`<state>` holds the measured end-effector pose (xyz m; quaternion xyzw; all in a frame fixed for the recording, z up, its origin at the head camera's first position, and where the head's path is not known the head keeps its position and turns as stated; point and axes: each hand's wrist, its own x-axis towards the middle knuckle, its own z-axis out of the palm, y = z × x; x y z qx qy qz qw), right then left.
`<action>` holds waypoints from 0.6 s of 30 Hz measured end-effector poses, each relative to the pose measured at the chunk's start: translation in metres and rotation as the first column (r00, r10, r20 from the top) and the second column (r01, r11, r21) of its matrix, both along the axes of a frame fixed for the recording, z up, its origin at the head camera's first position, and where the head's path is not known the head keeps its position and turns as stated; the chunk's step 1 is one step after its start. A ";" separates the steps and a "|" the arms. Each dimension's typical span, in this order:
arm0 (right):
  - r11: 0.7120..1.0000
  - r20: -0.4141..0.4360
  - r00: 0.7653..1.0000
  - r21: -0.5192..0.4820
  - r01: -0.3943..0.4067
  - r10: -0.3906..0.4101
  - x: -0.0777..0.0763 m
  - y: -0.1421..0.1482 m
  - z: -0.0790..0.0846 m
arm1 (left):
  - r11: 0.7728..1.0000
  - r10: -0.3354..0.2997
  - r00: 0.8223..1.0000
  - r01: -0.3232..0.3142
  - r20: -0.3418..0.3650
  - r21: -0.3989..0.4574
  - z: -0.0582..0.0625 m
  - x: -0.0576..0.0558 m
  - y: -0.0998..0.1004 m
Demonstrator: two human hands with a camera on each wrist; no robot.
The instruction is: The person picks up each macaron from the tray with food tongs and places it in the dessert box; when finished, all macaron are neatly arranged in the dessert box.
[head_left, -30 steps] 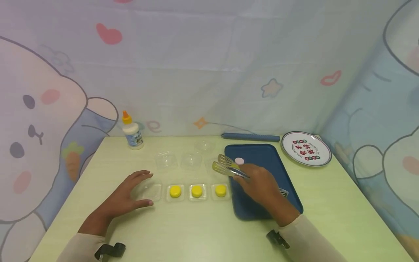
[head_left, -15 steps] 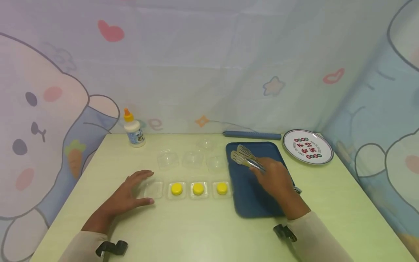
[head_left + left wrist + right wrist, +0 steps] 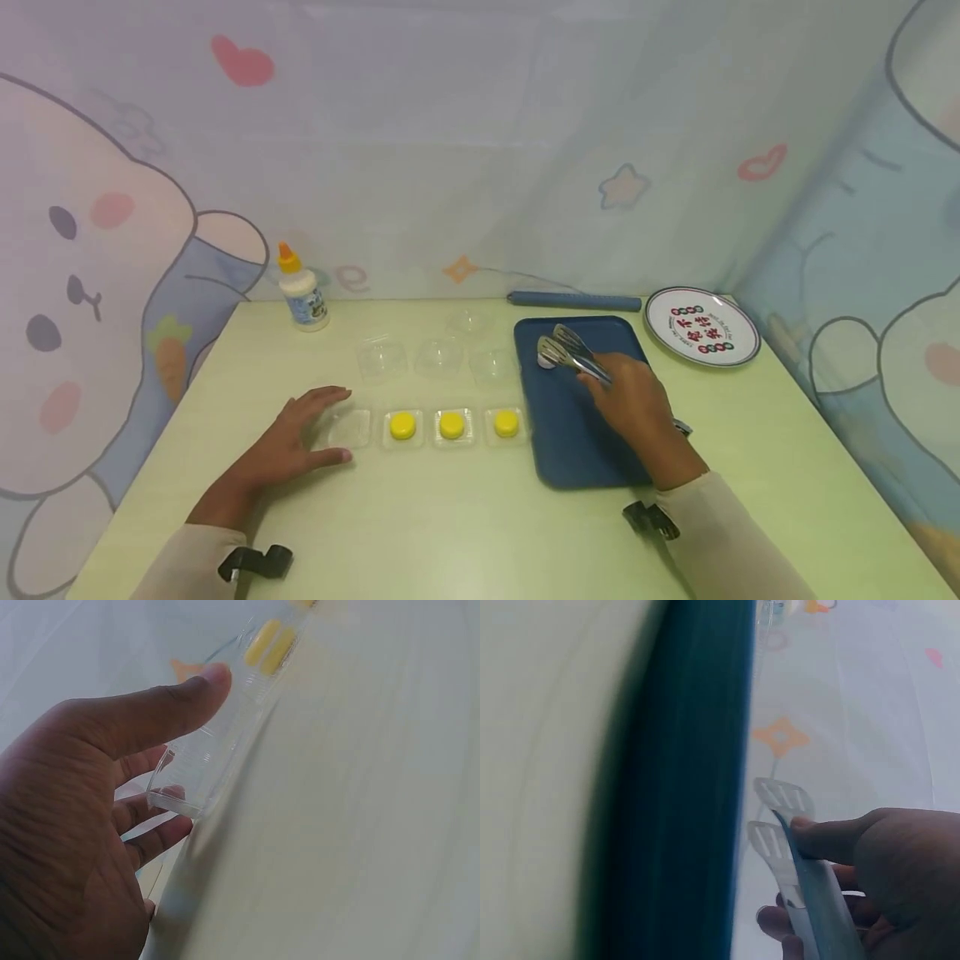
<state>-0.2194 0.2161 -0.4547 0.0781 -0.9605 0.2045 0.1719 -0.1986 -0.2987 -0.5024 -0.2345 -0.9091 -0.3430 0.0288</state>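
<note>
Taking the table's middle as the clock's centre and the back edge as 12, a wide stretch of bare table (image 3: 450,533) lies at 6 o'clock. At 2 to 3 o'clock sits a blue tray (image 3: 570,450); its left edge is so close to the nearest container that I cannot tell whether they touch. The right hand (image 3: 630,400) grasps slotted metal tongs (image 3: 592,367), their tips over the tray's 11 o'clock part, beside a pale round piece (image 3: 545,362) (whether they pinch it, I cannot tell). The right forearm crosses the tray's 4 o'clock edge.

At 9 o'clock the left hand (image 3: 281,442) is spread and relaxed, gripping nothing, thumb and fingers either side of a see-through container (image 3: 350,427). From there toward 3 o'clock run three filled containers (image 3: 417,442), each with one yellow disc (image 3: 452,425). Four clear domes (image 3: 438,357) stand from 10 to 12 o'clock.

A white bottle (image 3: 303,292) with an orange tip, at 10 o'clock, wears a blue label, its lettering too small to read. The 2 o'clock plate (image 3: 702,327) bears red Chinese characters; a blue bar (image 3: 573,301) lies along the back edge at 1.
</note>
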 end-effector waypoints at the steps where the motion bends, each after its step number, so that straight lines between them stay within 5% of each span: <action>1: 1.000 0.000 1.000 0.007 -0.003 0.003 -0.001 0.000 0.000 | 1.000 0.001 1.000 -0.001 0.002 0.001 0.000 0.000 0.000; 18: 0.999 0.008 0.999 0.018 -0.040 0.040 -0.007 0.002 -0.010 | 1.000 -0.005 1.000 0.005 -0.015 -0.003 0.001 0.000 -0.002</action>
